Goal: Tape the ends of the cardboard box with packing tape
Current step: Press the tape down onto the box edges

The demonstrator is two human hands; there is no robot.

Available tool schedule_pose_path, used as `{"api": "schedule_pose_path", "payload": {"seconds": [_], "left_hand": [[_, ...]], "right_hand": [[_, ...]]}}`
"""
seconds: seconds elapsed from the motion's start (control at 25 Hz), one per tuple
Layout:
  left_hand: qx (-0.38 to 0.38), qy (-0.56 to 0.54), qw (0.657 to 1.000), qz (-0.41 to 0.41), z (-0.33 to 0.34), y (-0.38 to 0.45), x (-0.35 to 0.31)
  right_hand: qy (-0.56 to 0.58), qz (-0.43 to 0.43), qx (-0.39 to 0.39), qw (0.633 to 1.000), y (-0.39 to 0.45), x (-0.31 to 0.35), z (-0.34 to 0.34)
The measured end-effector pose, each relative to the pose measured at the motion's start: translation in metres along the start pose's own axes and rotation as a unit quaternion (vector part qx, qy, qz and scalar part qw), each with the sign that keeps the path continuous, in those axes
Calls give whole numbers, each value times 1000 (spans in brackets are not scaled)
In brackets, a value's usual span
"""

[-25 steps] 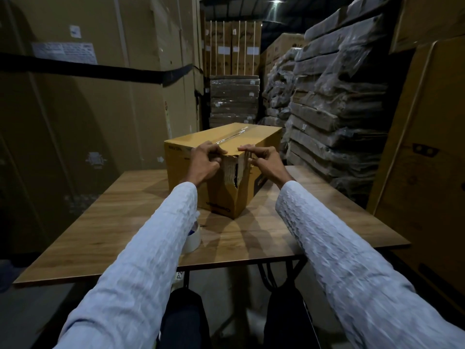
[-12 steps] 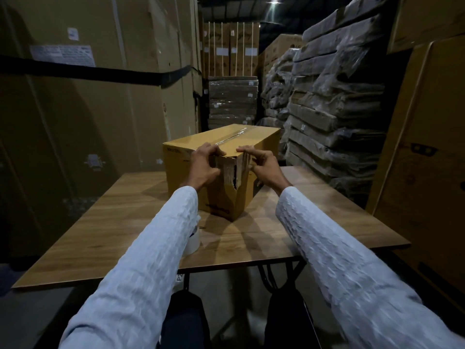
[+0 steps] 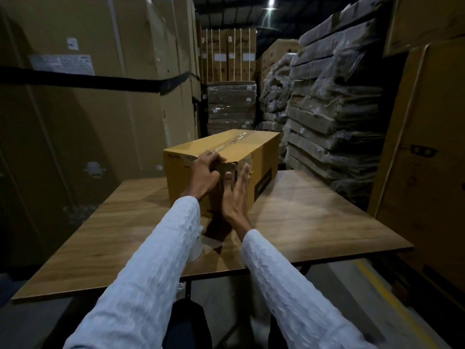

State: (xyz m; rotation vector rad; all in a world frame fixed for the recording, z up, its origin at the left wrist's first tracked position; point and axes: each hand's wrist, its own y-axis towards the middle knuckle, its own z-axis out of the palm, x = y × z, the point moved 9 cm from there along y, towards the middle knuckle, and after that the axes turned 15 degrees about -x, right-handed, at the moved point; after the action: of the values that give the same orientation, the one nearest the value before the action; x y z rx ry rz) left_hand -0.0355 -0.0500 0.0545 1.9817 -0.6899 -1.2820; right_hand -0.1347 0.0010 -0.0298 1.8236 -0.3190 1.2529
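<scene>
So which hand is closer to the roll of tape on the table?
Left. The left hand grips the box's near top corner, its sleeve passing over the tape roll; the right hand presses flat on the box's side, farther right.

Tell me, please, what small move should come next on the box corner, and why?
Probably slide the flat right hand along the cardboard box side to smooth the tape end, since the left hand grips the near top corner, steadying it.
</scene>
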Motion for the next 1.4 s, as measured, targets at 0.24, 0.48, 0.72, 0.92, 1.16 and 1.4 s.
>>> {"api": "schedule_pose_path", "payload": {"seconds": [0.24,0.48,0.72,0.92,1.16,1.4], "left_hand": [[-1,5,1000,20,-5,1,-2],[5,-15,1000,6,-4,-1,-1],[10,-22,1000,-12,-3,-2,1],[6,-28,1000,-13,-5,-4,-1],[10,-24,1000,-7,-4,-5,-1],[8,-22,1000,-2,-3,-4,1]], "right_hand": [[-61,-28,-36,997,7,-5,-17],[-306,-454,-55,835,-14,22,-31],[-410,-480,-21,775,-9,-2,-32],[-368,-489,-13,791,-18,12,-33],[-375,-480,44,792,-11,4,-20],[-322,-514,44,794,-30,-10,-25]]}}
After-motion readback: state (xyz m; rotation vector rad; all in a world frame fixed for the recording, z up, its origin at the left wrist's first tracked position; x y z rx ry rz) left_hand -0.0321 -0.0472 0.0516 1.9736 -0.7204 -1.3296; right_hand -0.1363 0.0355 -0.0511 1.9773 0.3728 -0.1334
